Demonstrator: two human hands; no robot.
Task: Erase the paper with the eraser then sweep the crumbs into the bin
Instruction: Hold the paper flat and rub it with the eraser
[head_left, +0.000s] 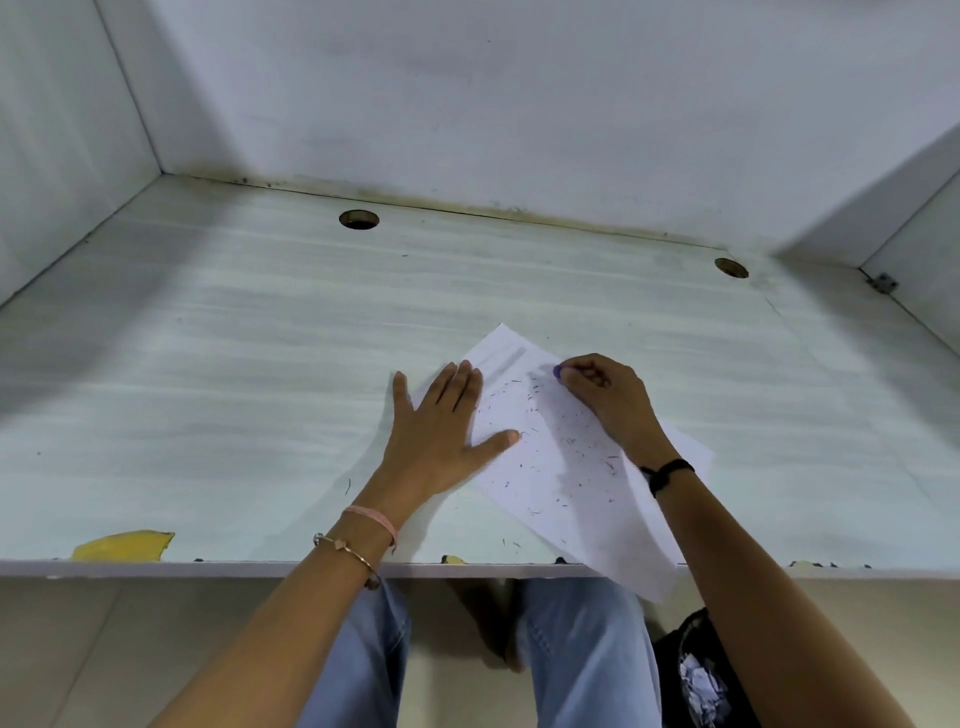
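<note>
At the near middle of the pale surface, a white sheet of paper lies askew, with its near corner overhanging the front edge. The left hand rests flat on the sheet's left edge, fingers straight and spread. Its grip is released and it presses the paper down. The right hand is at the far part of the sheet, its grip pinched on a small purple eraser, of which only the tip shows, set against the paper. Erasing is judged to be under way or near its end. Dark eraser crumbs are scattered over the middle of the sheet, and a few lie on the bare surface near the front edge. Faint grey marks show near the sheet's far corner, but the view is not sharp enough to tell whether anything remains to be rubbed out. Sweeping is judged not yet begun, since the crumbs lie loose and ungathered. One container is in view: a black bin on the floor below the surface, at the person's right, partly hidden by the right forearm. It holds crumpled white scraps, and it cannot be told whether any crumbs are in it. The overhanging corner sits above the bin and a little to its left, which should favour brushing the crumbs down.
</note>
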